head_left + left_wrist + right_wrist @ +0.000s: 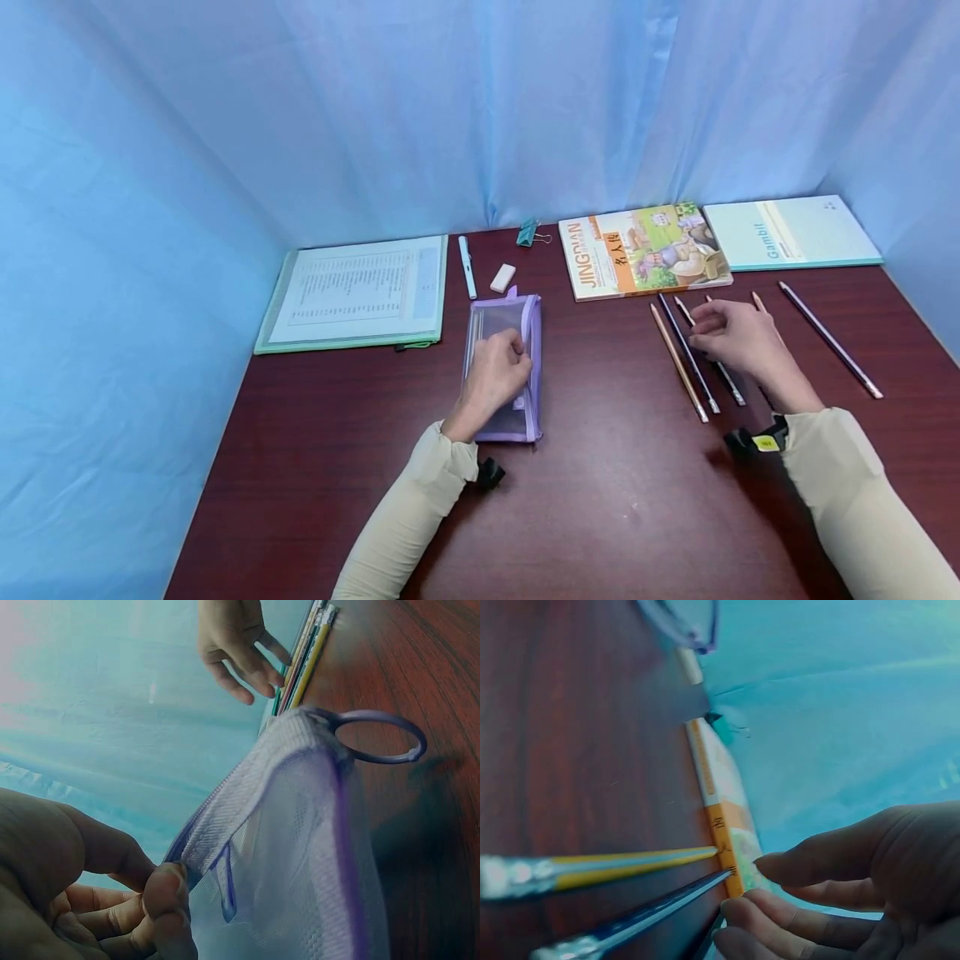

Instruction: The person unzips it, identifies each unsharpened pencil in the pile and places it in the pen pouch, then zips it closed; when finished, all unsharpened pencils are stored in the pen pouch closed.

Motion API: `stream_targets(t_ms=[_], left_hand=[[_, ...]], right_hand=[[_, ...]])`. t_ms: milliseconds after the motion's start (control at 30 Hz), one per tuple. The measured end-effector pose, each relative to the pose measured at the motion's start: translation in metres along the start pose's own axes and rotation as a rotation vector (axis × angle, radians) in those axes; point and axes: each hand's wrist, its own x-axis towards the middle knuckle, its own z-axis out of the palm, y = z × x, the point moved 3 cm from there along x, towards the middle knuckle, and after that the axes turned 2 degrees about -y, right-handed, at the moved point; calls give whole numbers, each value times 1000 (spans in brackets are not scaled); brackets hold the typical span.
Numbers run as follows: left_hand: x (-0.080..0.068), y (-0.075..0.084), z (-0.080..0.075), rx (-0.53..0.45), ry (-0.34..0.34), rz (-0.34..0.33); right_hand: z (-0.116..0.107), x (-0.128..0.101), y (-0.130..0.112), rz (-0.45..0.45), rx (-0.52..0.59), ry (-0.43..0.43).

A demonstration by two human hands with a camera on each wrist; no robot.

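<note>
My left hand [497, 367] pinches the zipped edge of a purple mesh pencil pouch [510, 429] between thumb and fingers. In the left wrist view, the raised edge of the pouch [289, 802] shows its zipper and a ring at one end. My right hand [735, 333] hovers over a row of several pencils, its fingers loosely bent and apart, with nothing between them. Nearest on its left are a yellow pencil [678, 362] and a dark pencil [688, 353]. In the right wrist view, the fingertips [769, 866] are beyond the pencils' points. The hand partly hides other pencils.
At the back left lies a clear document folder [348, 292] with a printed sheet. A pale blue pen [467, 267], a white eraser [502, 277] and a teal binder clip [527, 232] are behind the pouch. A picture-covered book [645, 250] and a Gambit notebook [791, 233] lie back right.
</note>
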Motion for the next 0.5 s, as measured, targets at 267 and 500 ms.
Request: stream_targets(t_ms=[267,500], left_hand=[[0,-1,1,2,-4,-1],[0,-1,1,-22,-16,-6]], right_hand=[[14,0,1,-19,-171,2],[19,0,-1,-13,-217,28]])
